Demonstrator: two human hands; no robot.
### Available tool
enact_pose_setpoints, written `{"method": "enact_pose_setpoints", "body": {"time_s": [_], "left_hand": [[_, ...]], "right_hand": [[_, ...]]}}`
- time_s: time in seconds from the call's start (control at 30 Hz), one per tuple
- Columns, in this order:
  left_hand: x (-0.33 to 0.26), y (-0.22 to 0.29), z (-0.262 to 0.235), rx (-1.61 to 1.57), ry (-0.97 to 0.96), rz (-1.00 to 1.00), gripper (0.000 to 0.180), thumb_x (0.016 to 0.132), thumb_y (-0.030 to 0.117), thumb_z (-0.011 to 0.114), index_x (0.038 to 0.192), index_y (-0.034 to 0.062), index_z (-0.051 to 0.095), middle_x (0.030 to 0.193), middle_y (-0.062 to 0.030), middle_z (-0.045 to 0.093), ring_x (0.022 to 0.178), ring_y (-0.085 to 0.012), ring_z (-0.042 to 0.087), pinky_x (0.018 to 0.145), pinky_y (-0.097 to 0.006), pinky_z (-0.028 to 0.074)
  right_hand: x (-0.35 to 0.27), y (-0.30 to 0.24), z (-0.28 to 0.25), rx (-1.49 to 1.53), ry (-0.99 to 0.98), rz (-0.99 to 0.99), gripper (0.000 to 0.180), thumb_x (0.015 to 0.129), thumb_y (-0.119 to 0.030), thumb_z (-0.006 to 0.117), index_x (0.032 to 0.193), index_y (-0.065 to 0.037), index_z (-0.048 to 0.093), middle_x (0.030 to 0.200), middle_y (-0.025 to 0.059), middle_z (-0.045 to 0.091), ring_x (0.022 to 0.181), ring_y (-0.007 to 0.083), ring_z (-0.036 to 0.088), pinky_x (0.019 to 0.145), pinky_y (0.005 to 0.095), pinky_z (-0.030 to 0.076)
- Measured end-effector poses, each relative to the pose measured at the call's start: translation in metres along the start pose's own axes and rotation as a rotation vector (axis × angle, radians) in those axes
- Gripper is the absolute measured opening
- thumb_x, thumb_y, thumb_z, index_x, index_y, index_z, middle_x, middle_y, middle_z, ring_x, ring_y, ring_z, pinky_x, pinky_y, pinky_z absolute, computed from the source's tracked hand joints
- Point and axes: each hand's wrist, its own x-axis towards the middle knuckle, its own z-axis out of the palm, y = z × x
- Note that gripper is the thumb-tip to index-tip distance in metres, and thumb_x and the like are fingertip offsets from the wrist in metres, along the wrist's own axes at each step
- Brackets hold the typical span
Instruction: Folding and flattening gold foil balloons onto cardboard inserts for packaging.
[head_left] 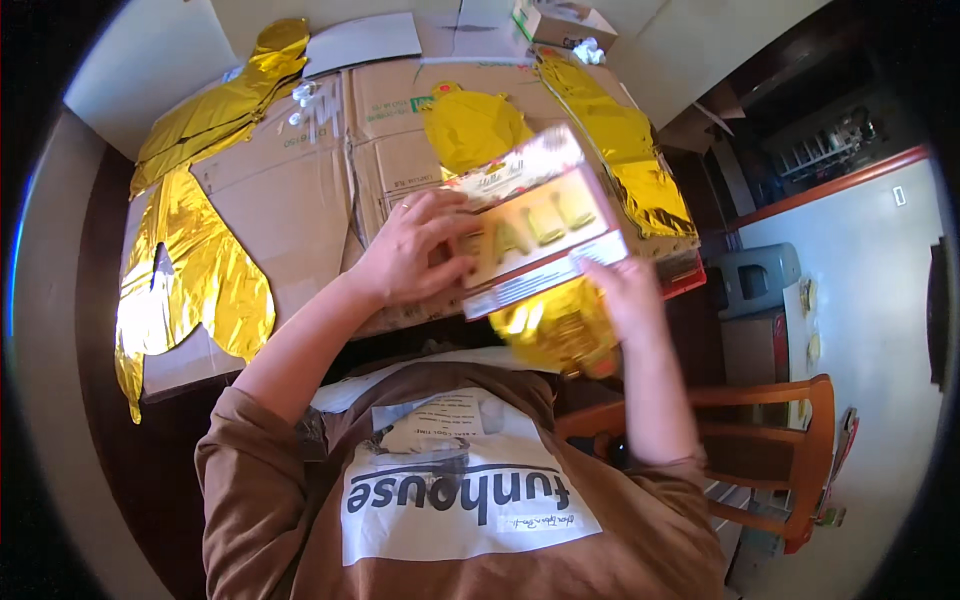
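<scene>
- Cardboard [300, 190], flattened, covers the table; gold foil balloons lie on it at far left [190, 250], at centre [475, 125] and along the right [625, 150]. A wooden chair [770, 440] stands at lower right.
- I see my left hand [410, 250] with fingers spread flat on the packet's left end, thumb along its face.
- My right hand [625, 290] grips the packet's lower right edge, fingers curled underneath, out of sight.
- The flat balloon packet [535, 225], held tilted above the table's near edge, shows gold letters behind clear film; crumpled gold foil [555, 335] hangs just below it.
</scene>
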Motion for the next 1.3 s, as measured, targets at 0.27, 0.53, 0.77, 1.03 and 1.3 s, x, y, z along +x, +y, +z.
{"method": "enact_pose_setpoints", "body": {"time_s": [0.27,0.53,0.77,1.03,1.3], "left_hand": [[0.014,0.005,-0.046,-0.028,0.425,-0.116,0.034,0.088,0.017,0.073,0.121,0.0077,0.066,0.133,-0.0185,0.058,0.123,-0.0372,0.057,0.103,-0.044,0.046],[-0.039,0.021,-0.048,-0.016,0.432,-0.274,0.028,0.087,0.012,0.072,0.114,0.0064,0.069,0.128,-0.0167,0.062,0.12,-0.0354,0.059,0.102,-0.042,0.047],[-0.051,0.043,-0.036,0.12,0.279,-0.202,0.025,0.085,0.01,0.072,0.11,0.0068,0.069,0.119,-0.0155,0.064,0.108,-0.0368,0.061,0.095,-0.044,0.049],[-0.051,0.062,-0.001,0.167,0.219,-0.119,0.025,0.082,0.015,0.077,0.103,0.0047,0.068,0.107,-0.0116,0.064,0.101,-0.0338,0.062,0.09,-0.044,0.05],[-0.053,0.062,0.026,0.27,0.148,-0.021,0.039,0.082,0.024,0.079,0.111,0.003,0.065,0.114,-0.0133,0.062,0.114,-0.0349,0.06,0.101,-0.048,0.046]], "right_hand": [[0.034,-0.198,-0.007,-1.631,0.046,-1.151,0.008,0.077,-0.014,0.068,0.071,-0.01,0.069,0.067,0.0105,0.066,0.064,0.0255,0.069,0.056,0.0405,0.051],[-0.02,-0.048,0.088,-1.538,-0.206,-0.996,0.006,0.07,-0.014,0.067,0.069,-0.008,0.068,0.066,0.0066,0.065,0.062,0.0214,0.066,0.056,0.0362,0.047],[-0.057,-0.046,0.104,-1.138,-0.329,-0.598,0.028,0.082,-0.028,0.074,0.072,-0.002,0.068,0.066,0.0146,0.067,0.059,0.0295,0.069,0.056,0.0398,0.054],[0.017,-0.038,0.002,-0.71,-0.226,-0.666,0.022,0.09,-0.014,0.07,0.108,-0.002,0.073,0.106,0.0155,0.073,0.098,0.0321,0.07,0.086,0.04,0.054],[0.015,0.049,0.001,-0.873,-0.224,-1.02,0.042,0.091,-0.028,0.072,0.126,-0.006,0.065,0.139,0.0108,0.06,0.131,0.0308,0.053,0.113,0.0468,0.038]]}}
